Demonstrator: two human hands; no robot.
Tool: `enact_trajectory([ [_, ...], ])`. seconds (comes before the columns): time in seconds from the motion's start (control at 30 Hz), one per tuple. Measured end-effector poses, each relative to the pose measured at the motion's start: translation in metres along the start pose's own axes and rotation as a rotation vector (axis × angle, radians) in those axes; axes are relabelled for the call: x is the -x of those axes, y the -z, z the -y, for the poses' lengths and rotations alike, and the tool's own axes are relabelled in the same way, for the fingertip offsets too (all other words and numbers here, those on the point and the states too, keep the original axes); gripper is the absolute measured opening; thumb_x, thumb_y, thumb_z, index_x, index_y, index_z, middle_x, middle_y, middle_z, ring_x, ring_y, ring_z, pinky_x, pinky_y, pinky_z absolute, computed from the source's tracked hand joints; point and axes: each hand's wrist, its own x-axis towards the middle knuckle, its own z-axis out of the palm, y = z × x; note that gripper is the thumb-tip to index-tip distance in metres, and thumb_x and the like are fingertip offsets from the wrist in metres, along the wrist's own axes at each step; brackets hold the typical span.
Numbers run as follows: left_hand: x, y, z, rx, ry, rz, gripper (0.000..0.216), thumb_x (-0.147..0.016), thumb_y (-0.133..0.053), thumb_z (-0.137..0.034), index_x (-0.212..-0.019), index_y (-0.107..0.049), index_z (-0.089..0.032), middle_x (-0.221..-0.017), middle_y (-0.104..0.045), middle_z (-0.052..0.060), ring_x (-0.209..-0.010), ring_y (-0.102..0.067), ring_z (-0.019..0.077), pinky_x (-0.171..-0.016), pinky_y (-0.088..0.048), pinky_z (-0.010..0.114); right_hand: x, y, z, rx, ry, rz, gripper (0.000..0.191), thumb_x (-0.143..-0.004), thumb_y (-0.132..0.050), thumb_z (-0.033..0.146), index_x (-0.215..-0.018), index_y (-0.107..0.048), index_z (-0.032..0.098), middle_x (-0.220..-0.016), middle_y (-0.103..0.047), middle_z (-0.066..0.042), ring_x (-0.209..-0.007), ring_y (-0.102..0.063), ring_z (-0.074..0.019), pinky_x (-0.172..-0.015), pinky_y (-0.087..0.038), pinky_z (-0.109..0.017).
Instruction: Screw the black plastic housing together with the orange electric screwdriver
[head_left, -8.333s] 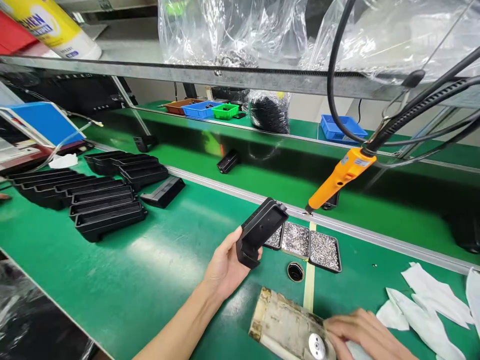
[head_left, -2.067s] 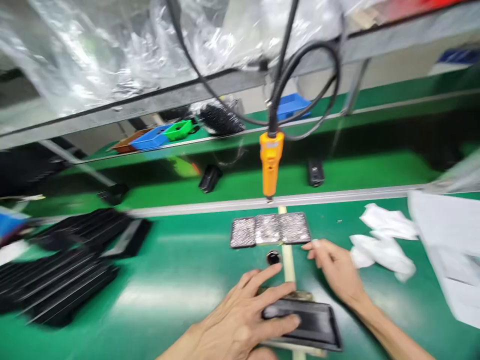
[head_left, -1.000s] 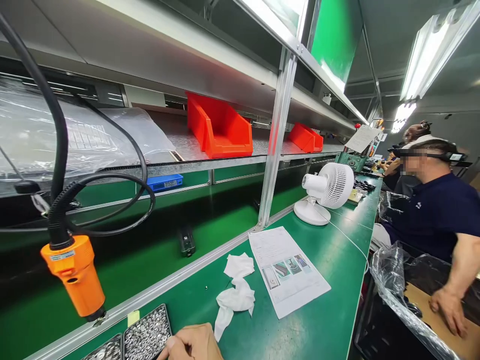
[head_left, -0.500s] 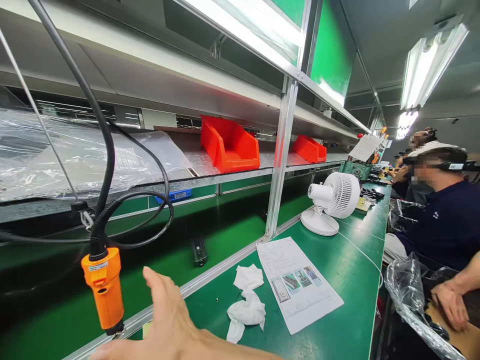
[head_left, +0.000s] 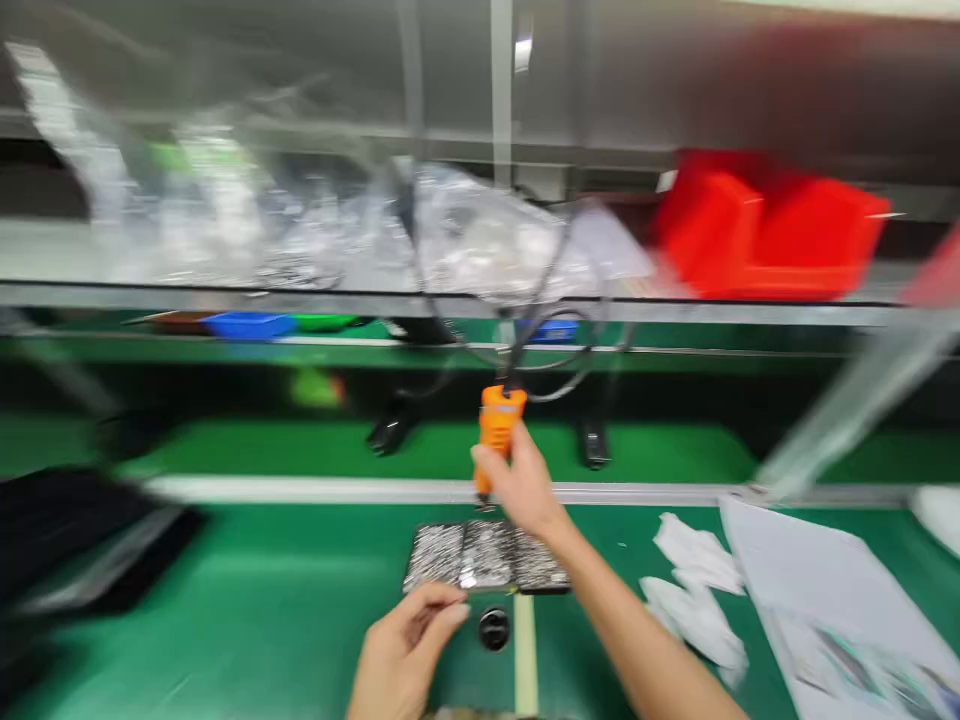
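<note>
— At the green tabletop (head_left: 262,600): the right hand (head_left: 517,485) is wrapped around the lower body of an orange electric screwdriver (head_left: 497,425) that hangs from black cables (head_left: 559,370). Do you see it?

— Yes, fingers clamped round the barrel, tool upright, its tip just above the silver rail (head_left: 300,490) at the back edge of the tabletop. And the left hand (head_left: 405,640)?

— Low in the foreground, fingers curled together with their tips pinched (whether anything sits between them, I cannot tell, the picture is blurred). It is just in front of three shallow black trays of small silvery metal parts (head_left: 487,555).

— There is a small round black dish (head_left: 493,628) just beside that left hand, next to a pale yellow strip of tape (head_left: 525,660).

— To the right lie crumpled white cloths (head_left: 694,590) and a printed white paper sheet (head_left: 817,590). Dark plastic housings (head_left: 67,540) are stacked at the left, a red plastic bin (head_left: 765,235) stands on the shelf above.
</note>
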Motion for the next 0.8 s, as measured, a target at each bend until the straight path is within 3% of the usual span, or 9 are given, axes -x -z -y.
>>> enact_trajectory([
  [0.17, 0.006, -0.003, 0.002, 0.063, -0.103, 0.002, 0.039, -0.086, -0.079, -0.057, -0.079, -0.076, -0.019, -0.079, -0.072, 0.004, -0.074, -0.061, 0.0182, -0.071, -0.048, 0.027, 0.012, 0.013, 0.010, -0.263, -0.051, 0.055, 0.042, -0.094, -0.068, 0.040, -0.131, -0.055, 0.023, -0.086, -0.062, -0.001, -0.078, -0.060, -0.0200, -0.072, -0.050, -0.035],
  [0.3, 0.018, -0.008, -0.004, 0.145, -0.175, 0.051, 0.023, -0.088, -0.081, -0.043, -0.083, -0.081, -0.021, -0.083, -0.075, 0.003, -0.076, -0.063, 0.0181, -0.072, -0.047, 0.028, 0.049, 0.018, 0.042, -0.363, -0.089, 0.008, 0.021, -0.098, -0.061, 0.038, -0.118, -0.058, 0.032, -0.069, -0.044, 0.003, -0.058, -0.044, -0.0163, -0.057, -0.041, -0.033],
  [0.37, 0.022, -0.009, -0.003, 0.164, -0.239, 0.082, 0.020, -0.092, -0.079, -0.041, -0.087, -0.083, -0.022, -0.085, -0.077, 0.004, -0.079, -0.066, 0.0198, -0.076, -0.049, 0.031, 0.065, 0.016, 0.056, -0.381, -0.114, -0.018, 0.010, -0.103, -0.056, 0.040, -0.108, -0.060, 0.032, -0.061, -0.036, 0.004, -0.049, -0.035, -0.0145, -0.049, -0.034, -0.031],
  [0.53, 0.022, -0.009, 0.004, 0.159, -0.361, 0.113, 0.026, -0.095, -0.079, -0.046, -0.088, -0.084, -0.022, -0.084, -0.079, 0.004, -0.080, -0.068, 0.0194, -0.077, -0.051, 0.033, 0.084, 0.012, 0.070, -0.431, -0.173, -0.034, 0.019, -0.102, -0.063, 0.044, -0.088, -0.065, 0.031, -0.047, -0.030, 0.004, -0.038, -0.031, -0.0124, -0.039, -0.031, -0.033],
  [0.63, 0.021, -0.008, 0.003, 0.162, -0.359, 0.118, 0.029, -0.092, -0.082, -0.048, -0.086, -0.084, -0.020, -0.082, -0.078, 0.004, -0.079, -0.068, 0.0185, -0.077, -0.051, 0.031, 0.090, 0.011, 0.068, -0.486, -0.185, 0.012, 0.020, -0.101, -0.067, 0.045, -0.089, -0.067, 0.029, -0.045, -0.033, 0.004, -0.037, -0.035, -0.0122, -0.039, -0.033, -0.032],
  [0.8, 0.022, -0.007, 0.004, 0.165, -0.366, 0.130, 0.029, -0.093, -0.082, -0.045, -0.084, -0.083, -0.018, -0.082, -0.079, 0.005, -0.079, -0.068, 0.0179, -0.078, -0.051, 0.030, 0.099, 0.007, 0.059, -0.584, -0.155, 0.079, 0.018, -0.106, -0.060, 0.041, -0.097, -0.065, 0.027, -0.049, -0.040, 0.006, -0.040, -0.038, -0.0107, -0.042, -0.035, -0.029],
])
